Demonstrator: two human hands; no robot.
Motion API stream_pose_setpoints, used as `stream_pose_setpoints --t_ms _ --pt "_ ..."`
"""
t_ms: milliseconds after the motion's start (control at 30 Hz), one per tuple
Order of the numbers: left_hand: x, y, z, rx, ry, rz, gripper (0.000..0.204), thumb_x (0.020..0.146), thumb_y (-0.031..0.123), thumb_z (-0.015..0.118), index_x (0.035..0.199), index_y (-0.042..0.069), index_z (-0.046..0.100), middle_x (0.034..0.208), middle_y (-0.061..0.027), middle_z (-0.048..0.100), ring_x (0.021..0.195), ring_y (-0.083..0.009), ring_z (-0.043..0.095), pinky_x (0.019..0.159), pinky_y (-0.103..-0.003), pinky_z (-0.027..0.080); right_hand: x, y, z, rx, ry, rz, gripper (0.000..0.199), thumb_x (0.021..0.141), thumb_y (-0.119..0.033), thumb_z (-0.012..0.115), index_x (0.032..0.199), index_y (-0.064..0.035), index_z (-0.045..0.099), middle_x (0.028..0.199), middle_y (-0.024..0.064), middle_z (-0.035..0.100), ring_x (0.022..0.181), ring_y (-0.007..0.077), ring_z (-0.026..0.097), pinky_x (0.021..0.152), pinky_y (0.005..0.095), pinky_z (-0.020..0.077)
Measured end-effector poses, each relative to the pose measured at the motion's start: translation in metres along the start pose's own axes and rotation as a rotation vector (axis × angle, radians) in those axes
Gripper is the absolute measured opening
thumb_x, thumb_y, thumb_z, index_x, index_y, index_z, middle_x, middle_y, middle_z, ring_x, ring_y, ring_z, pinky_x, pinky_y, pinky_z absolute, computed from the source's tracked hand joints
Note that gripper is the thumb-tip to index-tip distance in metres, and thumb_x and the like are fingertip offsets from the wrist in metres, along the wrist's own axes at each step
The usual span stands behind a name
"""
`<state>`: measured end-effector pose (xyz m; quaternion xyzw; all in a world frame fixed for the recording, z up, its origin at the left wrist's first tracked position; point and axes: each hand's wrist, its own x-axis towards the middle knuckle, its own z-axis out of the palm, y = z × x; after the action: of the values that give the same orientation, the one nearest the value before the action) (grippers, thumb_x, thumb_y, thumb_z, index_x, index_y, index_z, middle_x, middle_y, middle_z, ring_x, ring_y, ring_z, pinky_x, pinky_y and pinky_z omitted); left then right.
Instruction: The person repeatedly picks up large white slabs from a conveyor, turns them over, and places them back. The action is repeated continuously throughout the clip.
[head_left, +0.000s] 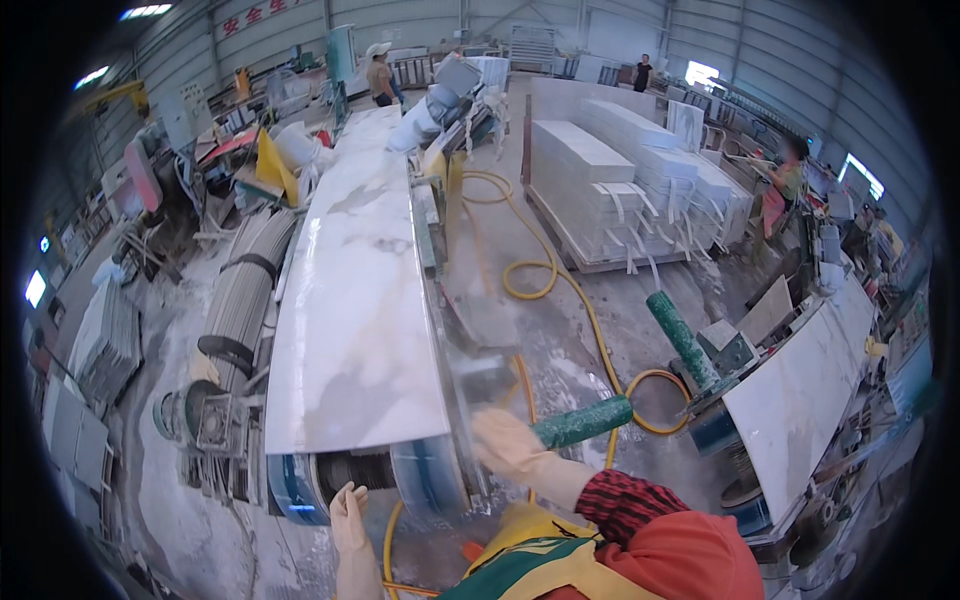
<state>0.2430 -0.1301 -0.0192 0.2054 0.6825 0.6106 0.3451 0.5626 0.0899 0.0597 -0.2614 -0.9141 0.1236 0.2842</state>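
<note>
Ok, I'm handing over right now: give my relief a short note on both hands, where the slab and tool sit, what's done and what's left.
Left hand: gloved, fingers up at the near end of the white marble slab, by the blue support; grip unclear.
Right hand: gloved, closed on the green-handled tool at the slab's right near corner.
Slab lies lengthwise on its stand; yellow hose trails on the floor.
Done and left: cannot tell how far along the edge work is.
</note>
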Motion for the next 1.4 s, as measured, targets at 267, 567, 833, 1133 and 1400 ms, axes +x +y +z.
stream_pose_setpoints --t_ms 267,567,833,1133,1400 --pt "0.01 0.024 -0.021 0.173 0.045 0.036 0.038 0.113 0.021 0.058 0.141 -0.005 0.058 0.12 -0.0169 0.076 0.112 -0.0216 0.071 0.104 -0.033 0.055 0.121 -0.012 0.137 0.049 -0.086 0.025 0.063 0.097 -0.035 0.064 0.147 0.0013 0.053 0.153 0.0258 0.055 0.145 0.0421 0.049 0.125 0.0472 0.0371" --pt "0.054 0.064 -0.072 0.747 0.143 0.334 0.046 0.102 0.018 0.071 0.142 -0.002 0.062 0.132 -0.0241 0.07 0.124 -0.0391 0.066 0.11 -0.044 0.05 0.152 -0.004 0.165 -0.036 -0.198 0.278 0.075 0.097 -0.045 0.062 0.155 0.0008 0.047 0.162 0.0243 0.046 0.155 0.0392 0.037 0.13 0.0499 0.0253" --pt "0.154 0.06 -0.095 1.199 0.022 0.888 0.053 0.088 0.025 0.075 0.135 0.005 0.061 0.132 -0.0215 0.062 0.124 -0.0419 0.055 0.107 -0.053 0.042 0.142 -0.002 0.158 -0.113 0.12 0.133 0.053 0.094 -0.041 0.065 0.131 -0.0036 0.061 0.133 0.0218 0.064 0.13 0.0421 0.057 0.117 0.0517 0.0396" --pt "0.209 0.101 -0.097 1.143 -0.309 0.884 0.059 0.088 0.033 0.073 0.139 0.007 0.06 0.138 -0.0212 0.059 0.131 -0.0425 0.052 0.11 -0.053 0.04 0.144 -0.033 0.157 -0.382 0.1 0.442 0.056 0.092 -0.043 0.064 0.135 -0.0073 0.06 0.136 0.0189 0.061 0.131 0.0386 0.054 0.116 0.0552 0.036" --pt "0.247 0.093 -0.081 1.154 -0.185 1.01 0.055 0.089 0.032 0.071 0.139 0.011 0.06 0.14 -0.0154 0.059 0.134 -0.036 0.051 0.116 -0.053 0.035 0.132 -0.035 0.164 -0.46 -0.003 0.519 0.063 0.097 -0.043 0.061 0.147 -0.0068 0.054 0.155 0.0197 0.053 0.147 0.0376 0.045 0.124 0.0554 0.0289"
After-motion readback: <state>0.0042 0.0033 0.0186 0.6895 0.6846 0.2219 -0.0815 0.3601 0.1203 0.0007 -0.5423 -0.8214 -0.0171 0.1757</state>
